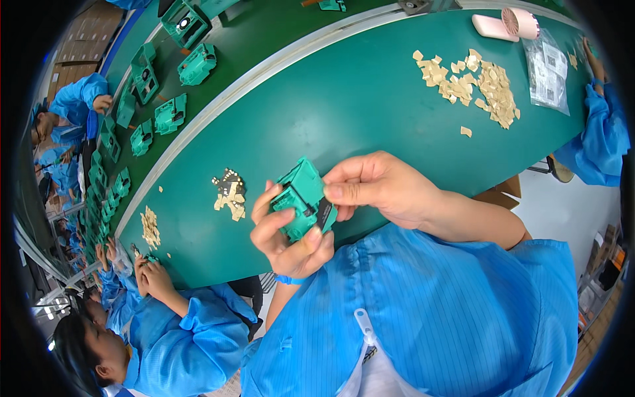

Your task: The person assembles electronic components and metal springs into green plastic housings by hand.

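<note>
My left hand [291, 238] is wrapped round a green plastic housing [301, 188], held up over the near edge of the green table. A dark flat strip [325, 213] shows at the housing's lower right side. My right hand [370, 185] pinches at the right edge of the housing, thumb and forefinger closed there. Whether a small piece sits between those fingertips is hidden. On the table to the left lies a small heap of dark and cream pieces [229, 193].
Cream paper-like pieces [496, 92] lie scattered at the far right, beside a plastic bag [548, 73] and a pink handheld fan [519, 24]. Past a metal rail [264, 66], a belt carries several green housings [197, 64]. Co-workers in blue sit left and right; one's hands [155, 278] work nearby.
</note>
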Action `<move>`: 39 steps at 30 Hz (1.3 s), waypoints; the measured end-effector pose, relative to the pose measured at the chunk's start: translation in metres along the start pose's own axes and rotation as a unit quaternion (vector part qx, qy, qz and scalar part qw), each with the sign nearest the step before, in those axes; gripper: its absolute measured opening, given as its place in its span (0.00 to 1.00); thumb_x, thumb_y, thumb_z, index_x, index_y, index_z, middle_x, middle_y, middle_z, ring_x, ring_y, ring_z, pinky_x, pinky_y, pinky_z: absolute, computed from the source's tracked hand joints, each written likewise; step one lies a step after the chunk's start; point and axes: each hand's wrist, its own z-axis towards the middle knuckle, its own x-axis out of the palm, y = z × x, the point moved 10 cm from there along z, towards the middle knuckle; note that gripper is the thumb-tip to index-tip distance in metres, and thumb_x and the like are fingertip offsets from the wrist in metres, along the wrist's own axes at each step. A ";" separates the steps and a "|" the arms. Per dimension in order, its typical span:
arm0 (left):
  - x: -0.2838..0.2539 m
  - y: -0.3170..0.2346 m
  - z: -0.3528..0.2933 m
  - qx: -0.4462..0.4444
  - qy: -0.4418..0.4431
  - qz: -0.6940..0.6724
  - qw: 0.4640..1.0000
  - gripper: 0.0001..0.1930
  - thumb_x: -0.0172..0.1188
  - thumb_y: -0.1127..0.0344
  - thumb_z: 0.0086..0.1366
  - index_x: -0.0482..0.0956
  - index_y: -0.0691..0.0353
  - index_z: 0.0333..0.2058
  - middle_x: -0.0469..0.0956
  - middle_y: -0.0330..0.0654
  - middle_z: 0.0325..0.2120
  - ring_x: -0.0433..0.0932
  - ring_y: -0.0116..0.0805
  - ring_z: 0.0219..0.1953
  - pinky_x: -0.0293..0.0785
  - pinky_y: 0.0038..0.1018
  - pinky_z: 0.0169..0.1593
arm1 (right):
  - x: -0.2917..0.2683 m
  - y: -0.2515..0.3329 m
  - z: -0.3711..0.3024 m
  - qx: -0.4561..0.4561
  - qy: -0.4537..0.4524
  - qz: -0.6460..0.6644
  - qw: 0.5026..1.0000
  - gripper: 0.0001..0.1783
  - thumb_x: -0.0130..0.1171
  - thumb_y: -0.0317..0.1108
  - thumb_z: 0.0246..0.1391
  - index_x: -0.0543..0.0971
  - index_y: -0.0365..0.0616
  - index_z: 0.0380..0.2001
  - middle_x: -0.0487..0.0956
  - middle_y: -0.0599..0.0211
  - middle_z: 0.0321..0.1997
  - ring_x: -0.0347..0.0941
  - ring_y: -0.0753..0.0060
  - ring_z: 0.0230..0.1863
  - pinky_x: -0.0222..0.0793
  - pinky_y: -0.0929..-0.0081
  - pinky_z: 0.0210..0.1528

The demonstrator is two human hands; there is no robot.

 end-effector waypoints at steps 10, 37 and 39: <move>0.004 0.022 0.017 -0.100 0.095 0.090 0.986 0.26 0.78 0.61 0.42 0.77 0.56 0.40 0.68 0.48 0.50 0.71 0.54 0.56 0.63 0.52 0.60 | -0.023 0.027 0.018 -0.017 -0.028 -0.193 0.981 0.26 0.66 0.27 0.51 0.71 0.30 0.53 0.81 0.59 0.42 0.77 0.77 0.41 0.74 0.78 0.44; -0.080 0.140 -0.034 -0.501 -0.077 0.083 0.858 0.06 0.65 0.74 0.60 0.78 0.70 0.33 0.81 0.40 0.24 0.77 0.22 0.25 0.73 0.18 0.29 | -0.018 0.081 0.051 -0.232 -0.164 -0.538 0.794 0.14 0.62 0.27 0.50 0.78 0.38 0.42 0.71 0.59 0.49 0.77 0.72 0.35 0.75 0.75 0.37; -0.084 0.140 -0.038 -0.493 -0.075 0.092 0.862 0.06 0.64 0.74 0.61 0.79 0.70 0.35 0.81 0.41 0.25 0.78 0.23 0.26 0.74 0.18 0.30 | -0.018 0.071 0.041 -0.203 -0.145 -0.525 0.814 0.11 0.62 0.26 0.51 0.78 0.37 0.39 0.73 0.59 0.47 0.77 0.73 0.33 0.76 0.76 0.36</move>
